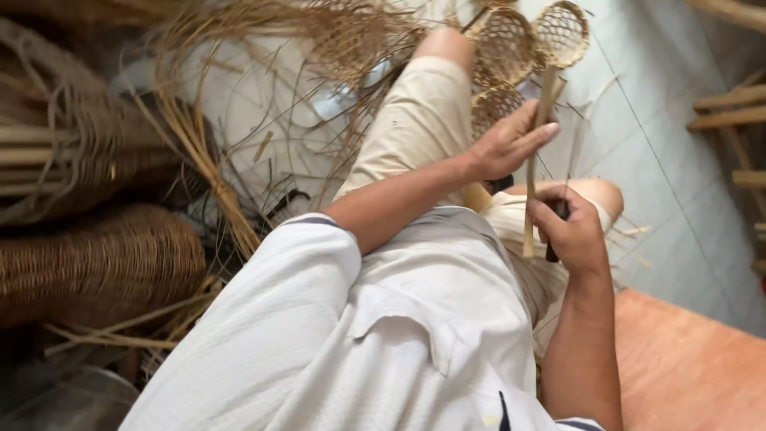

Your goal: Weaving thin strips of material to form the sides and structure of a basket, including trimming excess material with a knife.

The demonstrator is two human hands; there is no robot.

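Observation:
My left hand (507,144) is closed around the flat bamboo handle (531,187) of a small round woven scoop (561,33), above my knees. Just below it, my right hand (570,233) grips a dark-handled tool (552,254) held against the lower part of the same handle. The tool's blade is hidden behind my fingers. I am sitting, in a white shirt and beige shorts. Two more woven scoops (503,46) lie beyond my left knee, close to the one I hold.
Brown woven baskets (96,259) and a bundle of long dry cane strips (207,160) fill the left side. Loose strips litter the pale tiled floor (646,136). An orange wooden board (686,367) lies at the bottom right, and wooden bars (730,108) at the right edge.

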